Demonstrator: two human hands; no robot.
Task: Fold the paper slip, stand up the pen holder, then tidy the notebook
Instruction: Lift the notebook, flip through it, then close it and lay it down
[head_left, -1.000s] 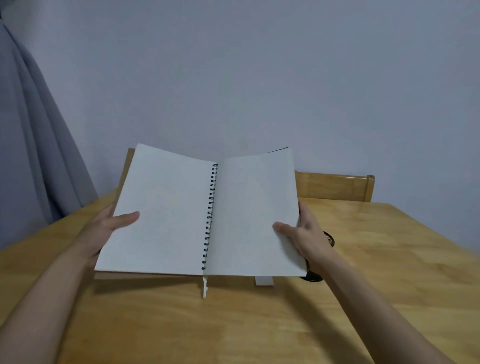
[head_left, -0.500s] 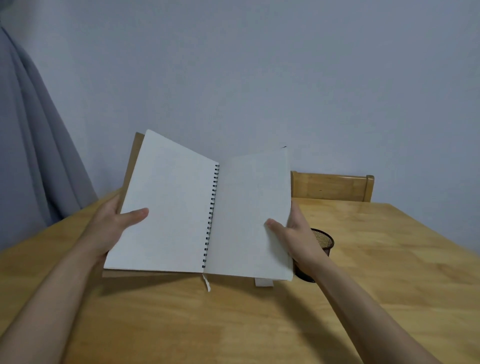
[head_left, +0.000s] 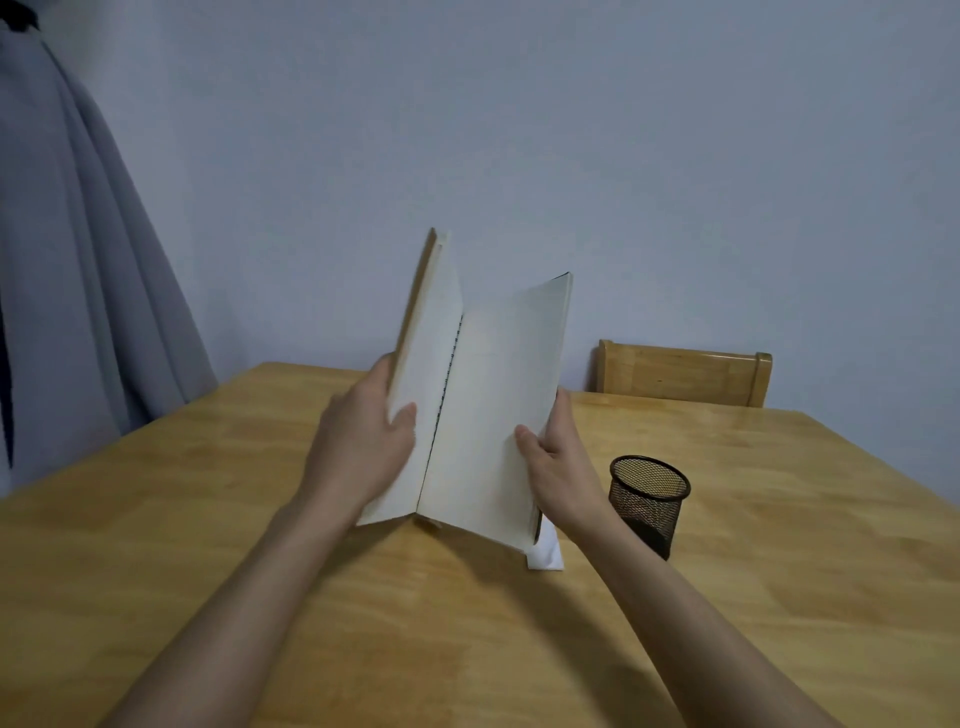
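A spiral-bound notebook (head_left: 498, 405) with blank white pages and a brown cover is held above the table, half closed in a narrow V. My left hand (head_left: 363, 447) grips its left half, thumb on the page. My right hand (head_left: 558, 467) grips the right half at its outer edge. A black mesh pen holder (head_left: 649, 501) stands upright on the table just right of my right wrist. The white folded paper slip (head_left: 546, 556) lies on the table under the notebook's lower right corner, mostly hidden.
The wooden table (head_left: 415, 623) fills the lower view. A wooden chair back (head_left: 680, 371) stands at the far right edge. A grey curtain (head_left: 67, 260) hangs at the left against the plain wall.
The notebook went from lying wide open to a narrow V as my left hand swung its half up and to the right. The pen holder is now fully in sight.
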